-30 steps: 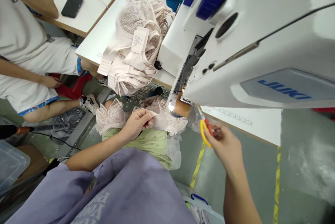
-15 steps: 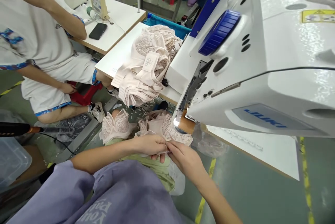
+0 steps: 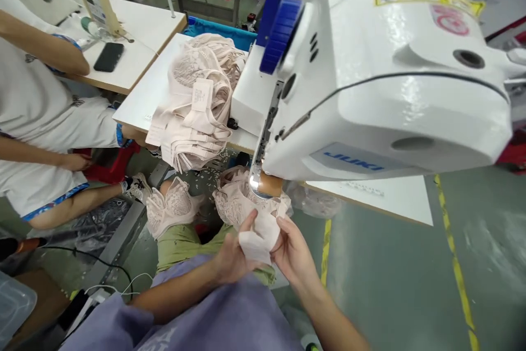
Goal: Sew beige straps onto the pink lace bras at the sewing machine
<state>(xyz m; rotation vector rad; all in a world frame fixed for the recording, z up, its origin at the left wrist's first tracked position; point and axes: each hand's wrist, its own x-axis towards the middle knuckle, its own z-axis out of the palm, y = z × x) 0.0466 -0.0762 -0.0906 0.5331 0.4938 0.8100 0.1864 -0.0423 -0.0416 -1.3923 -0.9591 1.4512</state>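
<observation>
Between my two hands, just in front of the sewing machine's (image 3: pixel 357 115) rounded orange-and-metal end (image 3: pixel 267 184), is a pale pink bra (image 3: pixel 259 239), its smooth band spread toward me. My left hand (image 3: pixel 232 258) grips the band's left side, thumb up. My right hand (image 3: pixel 293 249) pinches the right side with thumb and fingers. Behind the band, lace cups (image 3: pixel 230 197) hang below the machine; whether they belong to the same bra I cannot tell. Another lace bra (image 3: pixel 172 206) lies over my left knee.
A pile of pale pink bras (image 3: pixel 201 104) with a tag covers the white table (image 3: pixel 135 99) left of the machine. A co-worker (image 3: pixel 45 115) sits at the left, beside a table holding a phone (image 3: pixel 109 57) and a control box (image 3: pixel 98 9). Yellow tape (image 3: pixel 456 258) marks the floor.
My hands, close together before, have moved apart, and the bra's band is now spread open between them. The view has shifted right, showing more of the machine.
</observation>
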